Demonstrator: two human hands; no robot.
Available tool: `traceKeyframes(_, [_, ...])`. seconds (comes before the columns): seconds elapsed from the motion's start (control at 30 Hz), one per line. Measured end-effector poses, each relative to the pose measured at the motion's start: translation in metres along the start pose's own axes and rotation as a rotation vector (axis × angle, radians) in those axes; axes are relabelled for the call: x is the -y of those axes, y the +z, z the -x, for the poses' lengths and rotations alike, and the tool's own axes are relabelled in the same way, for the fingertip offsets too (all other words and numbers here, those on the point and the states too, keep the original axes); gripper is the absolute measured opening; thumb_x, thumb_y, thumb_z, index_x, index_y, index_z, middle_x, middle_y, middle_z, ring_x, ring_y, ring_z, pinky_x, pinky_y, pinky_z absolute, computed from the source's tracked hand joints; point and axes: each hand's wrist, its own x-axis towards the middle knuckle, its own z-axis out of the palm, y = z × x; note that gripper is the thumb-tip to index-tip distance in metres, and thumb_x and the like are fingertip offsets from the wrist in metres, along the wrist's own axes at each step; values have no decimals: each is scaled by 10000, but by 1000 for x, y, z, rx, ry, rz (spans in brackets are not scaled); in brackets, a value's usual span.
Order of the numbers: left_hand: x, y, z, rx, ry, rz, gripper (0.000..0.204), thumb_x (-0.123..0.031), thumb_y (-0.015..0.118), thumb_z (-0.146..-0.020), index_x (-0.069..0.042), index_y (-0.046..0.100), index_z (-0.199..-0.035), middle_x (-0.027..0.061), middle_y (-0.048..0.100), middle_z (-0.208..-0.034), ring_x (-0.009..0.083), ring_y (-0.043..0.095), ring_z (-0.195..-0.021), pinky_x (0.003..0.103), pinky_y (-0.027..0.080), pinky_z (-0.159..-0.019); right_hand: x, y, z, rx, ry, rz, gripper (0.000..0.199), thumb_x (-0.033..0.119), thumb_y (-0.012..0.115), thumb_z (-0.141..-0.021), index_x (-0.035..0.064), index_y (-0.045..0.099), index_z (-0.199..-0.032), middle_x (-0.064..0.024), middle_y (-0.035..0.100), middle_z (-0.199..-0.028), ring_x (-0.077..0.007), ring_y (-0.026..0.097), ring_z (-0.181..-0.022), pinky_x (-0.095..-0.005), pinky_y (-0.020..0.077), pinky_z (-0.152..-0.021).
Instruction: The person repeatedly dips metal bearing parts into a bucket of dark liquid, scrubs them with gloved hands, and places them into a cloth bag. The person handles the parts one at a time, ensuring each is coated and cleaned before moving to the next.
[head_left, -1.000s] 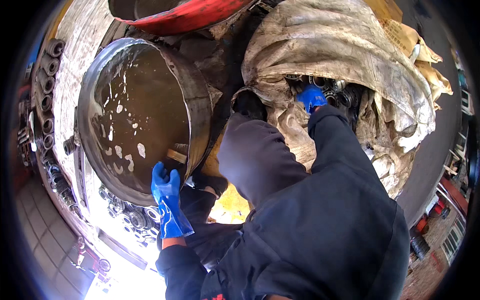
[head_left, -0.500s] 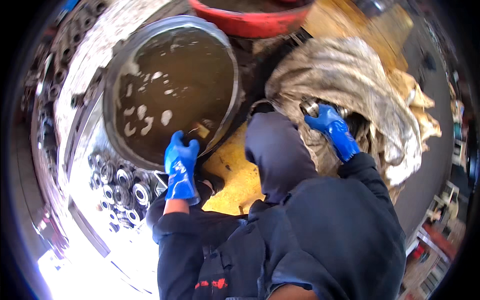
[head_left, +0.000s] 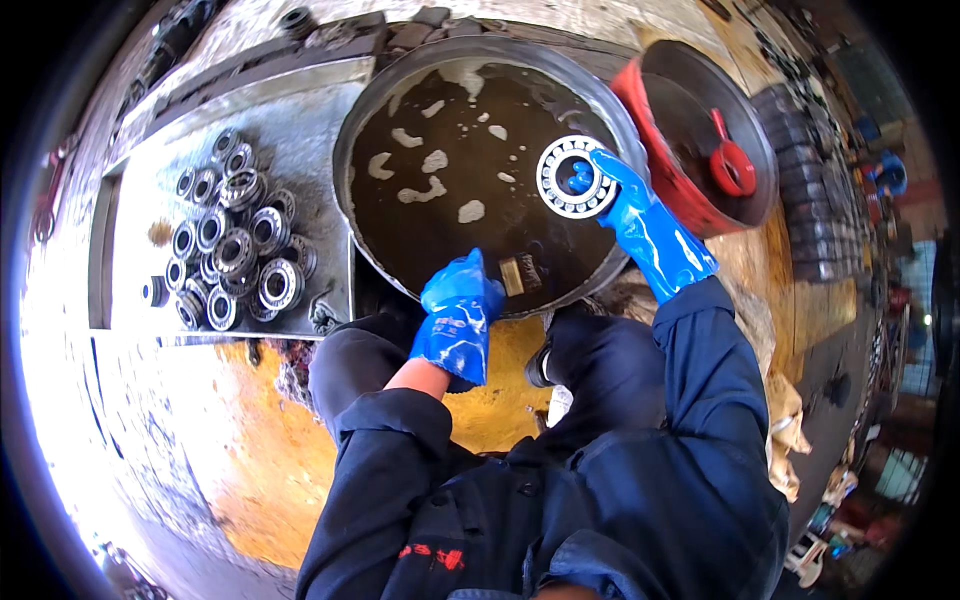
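My blue-gloved right hand (head_left: 628, 205) grips a bearing (head_left: 577, 206) by its right side, fingers through its bore. The bearing is a shiny ring with rollers around it, held face up over the right part of a wide round tub (head_left: 345, 150) of murky brown liquid. My left hand (head_left: 460, 300), gloved in blue, is at the tub's near rim with its fingers curled; whatever they may hold is hidden. Just right of it, a small brush-like block (head_left: 512, 277) with a pale top lies in the liquid; whether the hand touches it I cannot tell.
A metal tray (head_left: 325, 110) at the left bears a pile of bearings (head_left: 235, 250). Right of the tub stands a red basin (head_left: 640, 130) with a red ladle (head_left: 733, 168) in it. Dark wrapped stacks (head_left: 808, 190) are farther right. Yellow flooring (head_left: 250, 450) lies below.
My right hand has come from the cloth sack at the right to above the tub, carrying a bearing. The view has turned left; my left hand's fingers have curled in.
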Motion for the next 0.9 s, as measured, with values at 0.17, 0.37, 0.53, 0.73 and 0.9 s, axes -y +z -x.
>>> traceKeyframes(0.17, [-13,-12,-2,122,23,29,647,-374,618,-917,-148,490,-1509,129,612,-1424,323,604,-1290,460,500,-1069,-30,2,-55,46,68,32,503,263,777,-867,7,675,-1287,-87,724,-1170,-157,643,-1072,-348,479,-971])
traceKeyframes(0.37, [-1,7,-6,-66,88,95,487,-275,643,-879,-118,612,-1339,164,686,-1262,378,671,-1134,481,555,-956,-74,15,-133,138,101,42,501,272,782,-860,7,684,-1273,-95,724,-1173,-164,646,-1073,-354,480,-968])
traceKeyframes(0.53, [1,5,0,-57,79,111,598,-290,653,-890,-77,556,-1440,174,652,-1354,355,641,-1224,453,523,-1035,-75,39,-181,61,1,683,474,337,789,-803,8,735,-1140,-197,751,-1034,-330,708,-946,-420,510,-854])
traceKeyframes(0.73, [-3,10,0,-53,71,64,595,-298,628,-910,-85,539,-1458,160,616,-1398,350,622,-1244,462,518,-1038,-70,21,-243,-277,-490,1436,308,338,761,-791,49,722,-891,-217,711,-880,-435,685,-832,-500,535,-716])
traceKeyframes(0.9, [3,24,-3,-118,109,17,635,-355,618,-903,-114,502,-1479,181,638,-1361,365,635,-1223,464,531,-1012,-43,-28,-245,-412,-585,1543,111,177,623,-890,80,652,-846,-178,669,-791,-366,679,-732,-441,514,-632])
